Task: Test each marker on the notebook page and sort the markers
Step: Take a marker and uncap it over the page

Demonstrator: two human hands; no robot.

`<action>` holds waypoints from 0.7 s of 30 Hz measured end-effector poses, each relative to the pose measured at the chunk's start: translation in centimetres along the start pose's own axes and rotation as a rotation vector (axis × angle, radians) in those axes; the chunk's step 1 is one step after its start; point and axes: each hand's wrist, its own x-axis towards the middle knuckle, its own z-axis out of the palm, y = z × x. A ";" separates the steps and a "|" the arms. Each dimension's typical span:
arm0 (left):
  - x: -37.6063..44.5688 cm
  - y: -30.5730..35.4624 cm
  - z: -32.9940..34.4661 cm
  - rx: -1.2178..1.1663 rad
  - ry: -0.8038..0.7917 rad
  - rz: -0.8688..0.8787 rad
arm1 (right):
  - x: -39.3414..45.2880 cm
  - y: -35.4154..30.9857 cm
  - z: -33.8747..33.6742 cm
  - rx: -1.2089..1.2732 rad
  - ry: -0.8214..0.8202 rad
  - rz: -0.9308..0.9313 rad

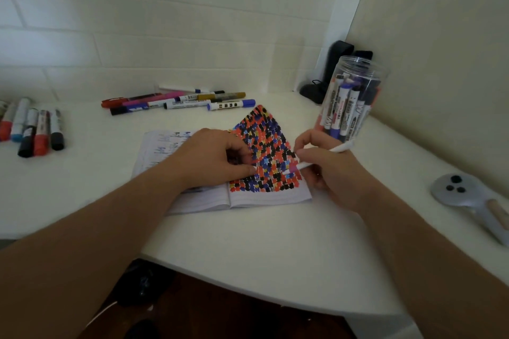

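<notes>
White desk (261, 242) against a tiled wall, where we test a marker on the notebook
Our right hand (327, 170) grips a slim white marker (316, 159), its pink tip touching the open notebook's (248, 198) right page, which is packed with black, red, blue and yellow dabs; our left hand (212, 159) presses flat on the notebook, fingers straight, just beside the tip. Sorted markers lie in a far row (176, 102) and a left cluster (35, 129); a clear jar (349, 102) of markers stands beside our right hand
</notes>
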 end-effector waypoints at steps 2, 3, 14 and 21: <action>0.1 -0.1 0.0 0.006 -0.020 0.020 | -0.1 0.1 0.0 -0.033 -0.029 0.014; 0.2 -0.2 0.0 0.004 -0.026 0.032 | -0.3 0.2 -0.1 -0.048 -0.040 0.011; 0.9 -0.5 0.4 0.174 -0.197 0.076 | -0.3 0.6 -1.6 -0.210 0.152 -0.012; 1.0 -0.5 0.3 0.120 -0.190 0.072 | 0.2 1.5 -1.4 -0.337 0.238 -0.025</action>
